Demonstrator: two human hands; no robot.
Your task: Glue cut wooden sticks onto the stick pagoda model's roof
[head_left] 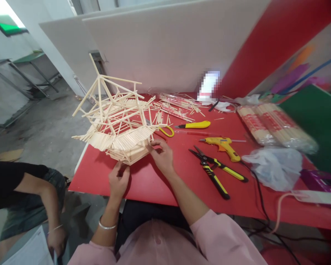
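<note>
A pavilion-like model [121, 138] built of thin wooden sticks stands on the red tabletop, its open roof frame rising above a slatted skirt of sticks. The fingers of my left hand [118, 180] pinch the near lower edge of its base. On the right side, my right hand [162, 156] grips the base between thumb and fingers; some fingertips are hidden by the model. Just behind it lie yellow-handled scissors [169, 131], partly covered by the sticks. Loose sticks [160, 117] are scattered beyond.
Right of my hands lie a yellow utility knife [197, 125], a yellow glue gun [223, 145] with a cord and black-yellow cutters [209, 165]. Farther right are packs of sticks [273, 121] and a plastic bag [276, 165]. A lit phone [209, 85] leans at the back. Another person's arm [48, 198] is at left.
</note>
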